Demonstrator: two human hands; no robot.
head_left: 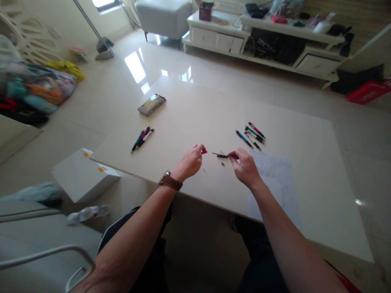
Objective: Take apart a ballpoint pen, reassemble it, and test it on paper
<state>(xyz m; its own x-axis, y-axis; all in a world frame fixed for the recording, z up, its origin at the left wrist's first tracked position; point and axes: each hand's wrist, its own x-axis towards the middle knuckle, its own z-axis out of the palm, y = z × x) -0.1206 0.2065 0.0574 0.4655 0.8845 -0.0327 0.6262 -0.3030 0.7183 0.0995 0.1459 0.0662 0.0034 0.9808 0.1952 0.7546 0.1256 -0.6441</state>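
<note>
My left hand (193, 162) is closed on a small red pen barrel (204, 152), most of it hidden by the fingers. Between the thumb and fingertips of my right hand (244, 166) is a thin dark pen refill (216, 154) that points left towards the red piece. A black pen part (222, 156) shows right beside the refill; whether my fingers touch it I cannot tell. Just below lies a small dark piece (222, 164) on the table, and a tiny whitish piece (204, 169) is near my left hand. A small spring-like bit (222, 151) lies behind the refill.
Several pens (251, 136) lie beyond my right hand, and another group of pens (143, 138) lies at the left. A flat grey box (152, 105) sits farther back on the white table (189, 118). Printed paper (275, 183) lies under my right forearm. A white box (82, 175) stands left of the table.
</note>
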